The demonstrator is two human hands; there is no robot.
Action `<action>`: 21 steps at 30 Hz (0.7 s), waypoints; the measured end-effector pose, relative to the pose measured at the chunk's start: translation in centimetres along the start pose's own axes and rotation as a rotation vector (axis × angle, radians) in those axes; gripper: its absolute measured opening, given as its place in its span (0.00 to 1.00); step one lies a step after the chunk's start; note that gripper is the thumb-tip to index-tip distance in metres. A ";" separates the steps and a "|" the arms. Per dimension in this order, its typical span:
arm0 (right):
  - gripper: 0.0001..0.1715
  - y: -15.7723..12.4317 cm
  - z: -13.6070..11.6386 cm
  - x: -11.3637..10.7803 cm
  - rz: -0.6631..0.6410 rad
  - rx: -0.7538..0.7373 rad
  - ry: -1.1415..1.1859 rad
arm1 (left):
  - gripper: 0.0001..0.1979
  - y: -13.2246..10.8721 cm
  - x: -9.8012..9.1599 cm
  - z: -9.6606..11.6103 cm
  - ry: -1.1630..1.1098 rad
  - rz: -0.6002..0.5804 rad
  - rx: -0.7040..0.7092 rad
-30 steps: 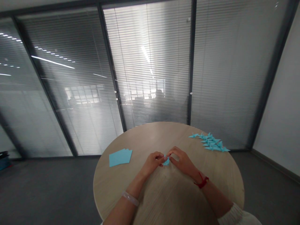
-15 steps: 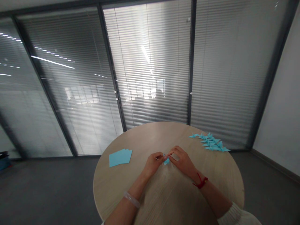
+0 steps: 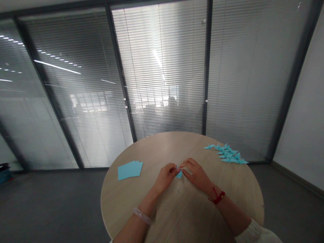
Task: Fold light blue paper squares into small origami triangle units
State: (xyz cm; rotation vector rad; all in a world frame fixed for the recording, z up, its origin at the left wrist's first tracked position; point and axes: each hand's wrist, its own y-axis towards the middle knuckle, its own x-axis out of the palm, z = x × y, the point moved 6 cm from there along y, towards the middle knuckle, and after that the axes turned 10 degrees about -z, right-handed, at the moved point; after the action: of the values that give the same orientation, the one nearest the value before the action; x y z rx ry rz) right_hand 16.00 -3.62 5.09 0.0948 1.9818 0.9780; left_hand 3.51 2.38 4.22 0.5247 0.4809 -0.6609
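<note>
Between my hands, over the middle of the round table, is a small piece of folded blue paper (image 3: pixel 179 175). My left hand (image 3: pixel 166 175) pinches it between thumb and fingers from the left. From the right, my right hand (image 3: pixel 194 172) has its thumb and index fingertips closed at the paper's upper edge. Fingers cover much of the paper, so its exact folded shape is hidden. A clear bangle circles my left wrist, and a red cord bracelet is on my right.
Flat blue paper sheets (image 3: pixel 129 170) lie in an overlapping stack at the left of the wooden table (image 3: pixel 167 145). Several folded blue paper cranes (image 3: pixel 229 153) are clustered near its far right edge. Behind the table stands a glass partition with blinds (image 3: pixel 164 67).
Both hands stay almost in place. My fingertips have shifted slightly on the folded paper, and the right ones sit a little apart from the left.
</note>
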 end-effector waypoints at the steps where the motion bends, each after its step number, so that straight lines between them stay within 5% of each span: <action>1: 0.06 0.0 -0.1 0.0 -0.011 -0.004 -0.009 | 0.18 0.0 0.0 0.1 0.009 -0.004 0.011; 21: 0.06 0.1 -0.8 -0.7 0.054 -0.027 -0.021 | 0.21 0.5 0.9 -1.0 -0.248 -0.093 -0.036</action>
State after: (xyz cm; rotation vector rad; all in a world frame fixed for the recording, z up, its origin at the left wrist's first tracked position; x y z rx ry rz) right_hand 15.76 -4.29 5.87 0.1437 1.9549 1.0341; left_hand 4.22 2.97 3.08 0.3814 0.2841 -0.7932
